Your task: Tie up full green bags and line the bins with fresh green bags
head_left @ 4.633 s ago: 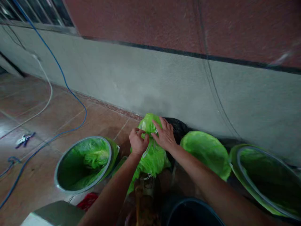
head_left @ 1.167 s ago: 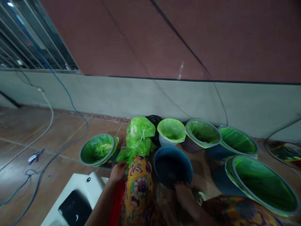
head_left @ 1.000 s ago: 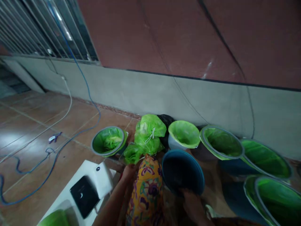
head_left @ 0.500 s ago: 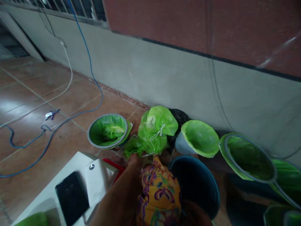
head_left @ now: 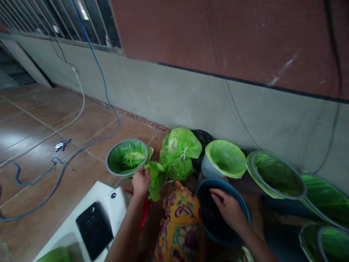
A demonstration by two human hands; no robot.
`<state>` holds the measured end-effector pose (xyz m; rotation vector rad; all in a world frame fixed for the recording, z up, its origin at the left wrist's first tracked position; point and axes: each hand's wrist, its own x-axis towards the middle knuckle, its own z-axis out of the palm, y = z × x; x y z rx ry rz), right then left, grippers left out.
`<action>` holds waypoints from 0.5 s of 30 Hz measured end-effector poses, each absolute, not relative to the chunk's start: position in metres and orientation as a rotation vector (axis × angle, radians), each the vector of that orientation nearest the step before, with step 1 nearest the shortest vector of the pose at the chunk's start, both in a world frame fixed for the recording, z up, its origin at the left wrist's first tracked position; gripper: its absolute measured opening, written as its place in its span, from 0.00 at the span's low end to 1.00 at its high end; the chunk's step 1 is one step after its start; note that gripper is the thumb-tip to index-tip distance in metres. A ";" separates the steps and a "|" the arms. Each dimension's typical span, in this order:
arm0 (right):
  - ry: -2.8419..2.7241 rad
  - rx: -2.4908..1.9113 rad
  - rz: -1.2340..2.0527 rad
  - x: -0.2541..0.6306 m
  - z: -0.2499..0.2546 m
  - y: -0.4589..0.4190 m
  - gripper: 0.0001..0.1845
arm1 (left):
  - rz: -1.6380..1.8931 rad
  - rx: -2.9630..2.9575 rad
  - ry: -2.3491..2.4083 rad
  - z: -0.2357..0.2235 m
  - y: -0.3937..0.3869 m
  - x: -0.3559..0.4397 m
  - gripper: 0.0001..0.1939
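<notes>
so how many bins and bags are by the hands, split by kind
green-lined bins: 5 (one cut off at lower right)
bare dark blue bin: 1
tied green bag: 1
loose green bag: 1
black bag: 1
total: 9

Brown tile floor (head_left: 54, 120) beside a painted wall (head_left: 174, 94), with a barred window (head_left: 81, 22)

The lower part of wall is grey cement, and a thin black line (head_left: 245, 82) separates it from the dark red upper part. The window has metal bars and stands at upper left. A narrow red-brown border (head_left: 131, 116) runs along the wall bottom, and pale light shines on the tiles at left.
</notes>
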<state>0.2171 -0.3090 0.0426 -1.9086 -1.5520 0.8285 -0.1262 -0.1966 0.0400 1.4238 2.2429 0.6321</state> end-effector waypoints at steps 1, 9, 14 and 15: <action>-1.561 -1.863 0.829 0.211 0.051 -0.298 0.17 | 0.691 1.411 2.205 0.051 -0.197 -0.129 0.13; -1.703 -1.394 1.173 0.118 0.143 -0.228 0.38 | 1.184 1.500 1.449 0.173 -0.219 -0.100 0.12; -1.650 -1.074 1.157 0.076 0.180 -0.213 0.16 | 1.392 1.670 1.087 0.216 -0.221 -0.073 0.15; -1.529 -1.093 1.163 0.078 0.185 -0.214 0.14 | 1.463 1.705 1.101 0.216 -0.218 -0.074 0.22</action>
